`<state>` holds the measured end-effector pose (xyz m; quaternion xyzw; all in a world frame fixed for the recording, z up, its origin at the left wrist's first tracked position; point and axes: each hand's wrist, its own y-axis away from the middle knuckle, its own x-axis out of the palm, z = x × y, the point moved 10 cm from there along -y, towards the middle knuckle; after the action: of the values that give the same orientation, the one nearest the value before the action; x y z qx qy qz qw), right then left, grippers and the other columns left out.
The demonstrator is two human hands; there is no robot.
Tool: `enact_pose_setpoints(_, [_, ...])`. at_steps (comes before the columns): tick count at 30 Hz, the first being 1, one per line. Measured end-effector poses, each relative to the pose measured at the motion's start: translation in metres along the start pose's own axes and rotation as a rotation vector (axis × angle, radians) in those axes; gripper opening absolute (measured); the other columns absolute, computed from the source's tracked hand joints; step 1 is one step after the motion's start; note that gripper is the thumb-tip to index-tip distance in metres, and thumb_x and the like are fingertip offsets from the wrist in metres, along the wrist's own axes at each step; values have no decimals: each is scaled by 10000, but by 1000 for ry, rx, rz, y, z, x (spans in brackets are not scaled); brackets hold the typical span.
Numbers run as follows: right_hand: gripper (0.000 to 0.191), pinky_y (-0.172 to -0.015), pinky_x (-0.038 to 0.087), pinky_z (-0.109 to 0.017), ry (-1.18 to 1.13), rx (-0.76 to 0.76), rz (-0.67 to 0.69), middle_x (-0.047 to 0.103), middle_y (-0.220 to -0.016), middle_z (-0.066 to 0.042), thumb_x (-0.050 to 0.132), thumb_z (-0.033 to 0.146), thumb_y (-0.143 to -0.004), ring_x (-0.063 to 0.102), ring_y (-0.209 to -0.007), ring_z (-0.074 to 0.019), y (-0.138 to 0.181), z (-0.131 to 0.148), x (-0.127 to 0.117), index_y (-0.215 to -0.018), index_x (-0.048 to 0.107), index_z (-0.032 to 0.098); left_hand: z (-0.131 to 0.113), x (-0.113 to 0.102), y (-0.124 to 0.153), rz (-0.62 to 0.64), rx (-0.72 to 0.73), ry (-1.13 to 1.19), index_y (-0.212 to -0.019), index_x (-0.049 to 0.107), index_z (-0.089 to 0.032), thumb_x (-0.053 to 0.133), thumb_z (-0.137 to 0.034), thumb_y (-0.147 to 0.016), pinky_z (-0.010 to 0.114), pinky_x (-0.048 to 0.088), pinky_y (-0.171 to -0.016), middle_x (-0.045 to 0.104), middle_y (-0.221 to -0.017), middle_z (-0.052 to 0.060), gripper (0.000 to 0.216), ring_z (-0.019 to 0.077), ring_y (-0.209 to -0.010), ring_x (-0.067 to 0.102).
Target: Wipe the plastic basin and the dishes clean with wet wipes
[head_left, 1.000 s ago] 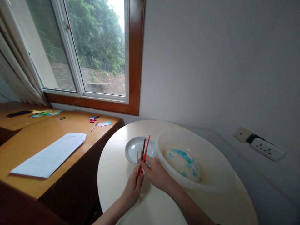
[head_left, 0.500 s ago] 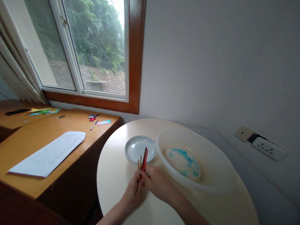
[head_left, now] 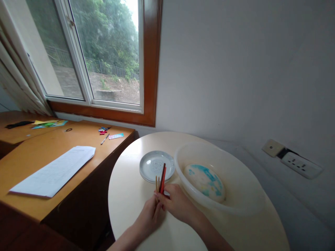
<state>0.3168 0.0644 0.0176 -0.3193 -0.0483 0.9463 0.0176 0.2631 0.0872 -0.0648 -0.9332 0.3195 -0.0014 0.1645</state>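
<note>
My left hand point(head_left: 151, 211) and my right hand point(head_left: 176, 202) meet just in front of the plate, over the round table, with fingers closed. Several chopsticks stick up between them, tips pointing away from me. Light wooden chopsticks point(head_left: 157, 183) rise on the left side, by my left fingers. A dark brown chopstick point(head_left: 162, 177) and a red chopstick point(head_left: 164, 179) lean together on the right, pinched by my right fingers. Their lower ends are hidden in my hands. Behind the tips lies a grey-white plate point(head_left: 153, 167) with a faint pattern.
A large translucent plastic basin point(head_left: 243, 195) with blue marks on its bottom stands right of the plate on the cream round table point(head_left: 123, 205). Leftward, a wooden desk point(head_left: 78, 137) holds a white paper sheet point(head_left: 57, 170), a pen point(head_left: 105, 139) and small items. Wall sockets point(head_left: 300, 164) are at right.
My hands have shifted very slightly, staying together. The wooden chopsticks stand a little lower and more upright, and the dark and red ones have moved slightly right.
</note>
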Motion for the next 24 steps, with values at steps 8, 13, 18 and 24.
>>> enact_pose_setpoints(8, [234,-499,386,-219,-213,76,9,514,-503,27,514,266,-797,495,-493,-107,-3,-14,-7,-585,501,166,-17,27,9,390,-237,195,-816,486,-145,424,-488,-853,210,349,-417,618,-596,54,351,93,-430,458])
enact_pose_setpoints(13, [248,-463,355,-207,-271,99,-32,445,-442,52,532,287,-784,441,-447,-88,-4,-19,-7,-573,499,161,-17,29,11,411,-284,430,-853,531,-123,512,-461,-820,278,477,-587,660,-688,92,340,166,-610,625])
enact_pose_setpoints(18, [249,-426,338,-211,-357,138,-34,406,-400,74,493,328,-805,403,-388,-85,-7,-23,-4,-608,481,176,-7,33,11,370,-329,527,-901,496,-153,489,-457,-834,228,409,-470,599,-605,16,311,124,-487,568])
enact_pose_setpoints(24, [256,-700,450,-290,-199,77,-206,627,-756,-29,514,351,-782,562,-723,-166,4,-13,-39,-888,655,165,-2,36,11,301,-415,711,-743,421,-180,600,-463,-759,182,281,-419,418,-544,-73,335,36,-402,368])
